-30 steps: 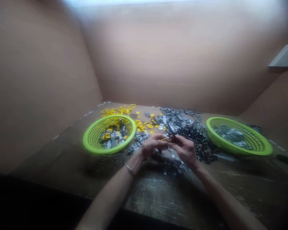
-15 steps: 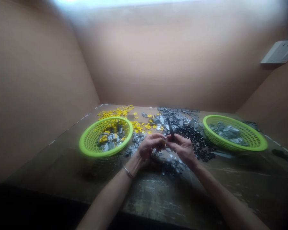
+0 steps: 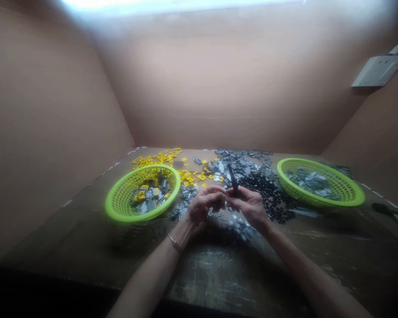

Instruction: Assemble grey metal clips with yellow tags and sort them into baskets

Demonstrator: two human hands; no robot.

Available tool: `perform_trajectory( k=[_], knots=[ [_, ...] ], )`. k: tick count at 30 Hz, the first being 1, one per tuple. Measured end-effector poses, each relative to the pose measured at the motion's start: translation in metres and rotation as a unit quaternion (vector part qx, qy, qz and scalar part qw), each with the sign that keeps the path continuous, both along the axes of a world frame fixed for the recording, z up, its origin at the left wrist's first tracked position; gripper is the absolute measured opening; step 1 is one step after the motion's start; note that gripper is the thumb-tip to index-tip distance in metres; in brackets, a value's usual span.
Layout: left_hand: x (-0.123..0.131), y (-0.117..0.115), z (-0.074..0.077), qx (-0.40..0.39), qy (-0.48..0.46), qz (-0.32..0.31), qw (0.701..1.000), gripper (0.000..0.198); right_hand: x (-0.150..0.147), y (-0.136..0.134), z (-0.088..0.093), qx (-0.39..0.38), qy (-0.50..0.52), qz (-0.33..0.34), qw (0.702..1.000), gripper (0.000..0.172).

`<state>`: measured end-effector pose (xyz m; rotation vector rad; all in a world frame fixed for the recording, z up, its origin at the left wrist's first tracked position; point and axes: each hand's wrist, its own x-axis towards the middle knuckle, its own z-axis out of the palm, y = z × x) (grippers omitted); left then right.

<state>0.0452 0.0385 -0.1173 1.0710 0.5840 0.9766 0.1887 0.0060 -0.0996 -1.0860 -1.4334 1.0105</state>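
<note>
My left hand [image 3: 204, 204] and my right hand [image 3: 247, 205] meet above the table, fingertips close together. A slim dark stick-like tool [image 3: 233, 179] stands up from my right fingers, which are closed around its lower end. A small yellow plastic piece [image 3: 222, 197] shows at my left fingertips, partly hidden by them. Below and around my hands lie scattered grey plastic pieces [image 3: 239, 164] and a heap of small black pieces [image 3: 268, 194]. A metal bangle [image 3: 174, 243] circles my left wrist.
A lime-green plastic basket [image 3: 121, 198] on the left holds yellow and grey pieces, with loose yellow pieces [image 3: 159, 157] behind it. A second green basket [image 3: 351, 194] holds grey pieces. A dark-handled tool [image 3: 388, 210] lies at the right. Cardboard walls [image 3: 53, 110] enclose the table.
The whole scene sits slightly lower and further left as my head has shifted. My hands have stayed close together, and the dark tool remains upright in my right fingers.
</note>
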Motion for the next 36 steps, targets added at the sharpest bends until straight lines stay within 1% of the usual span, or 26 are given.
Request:
perform_trajectory(
  k=[2, 6, 8, 10, 13, 18, 22, 27, 29, 32, 36],
  knots=[
    [-0.0003, 0.0001, -0.0001, 0.004, -0.003, -0.004, 1.000, 0.022, 0.0003, -0.0004, -0.0006, 0.016, -0.023, -0.004, 1.000, 0.023],
    [-0.0004, 0.0004, -0.0015, 0.013, -0.011, -0.008, 1.000, 0.020, -0.0016, -0.0027, -0.0032, 0.090, -0.097, -0.045, 0.990, 0.020],
    [0.0000, 0.0006, -0.0025, 0.013, -0.015, -0.004, 1.000, 0.020, -0.0038, -0.0040, -0.0040, 0.096, -0.103, -0.072, 0.987, 0.020],
    [0.0005, 0.0007, -0.0031, 0.012, -0.018, 0.000, 1.000, 0.021, -0.0060, -0.0048, -0.0041, 0.081, -0.087, -0.086, 0.989, 0.021],
    [0.0010, 0.0007, -0.0029, 0.010, -0.017, -0.002, 1.000, 0.021, -0.0078, -0.0055, -0.0033, 0.079, -0.075, -0.085, 0.990, 0.020],
    [0.0013, 0.0012, -0.0028, 0.006, 0.003, 0.001, 1.000, 0.021, -0.0066, -0.0066, -0.0033, 0.123, -0.111, -0.085, 0.982, 0.015],
    [0.0016, 0.0015, -0.0041, 0.007, 0.006, 0.005, 1.000, 0.018, -0.0044, -0.0070, -0.0048, 0.150, -0.133, -0.081, 0.976, 0.015],
    [0.0035, -0.0009, -0.0048, 0.013, 0.008, 0.040, 0.999, 0.015, -0.0031, -0.0064, -0.0044, 0.177, -0.145, -0.070, 0.971, 0.016],
    [0.0051, -0.0025, -0.0045, 0.019, 0.022, 0.055, 0.998, 0.016, -0.0032, -0.0060, -0.0044, 0.174, -0.165, -0.070, 0.968, 0.015],
    [0.0078, -0.0042, -0.0035, 0.035, 0.054, 0.069, 0.996, 0.018, -0.0029, -0.0045, -0.0058, 0.137, -0.181, -0.075, 0.971, 0.012],
    [0.0087, -0.0035, -0.0029, 0.045, 0.086, 0.033, 0.995, 0.020, 0.0008, -0.0004, -0.0036, 0.085, -0.177, -0.064, 0.978, 0.013]
  ],
)
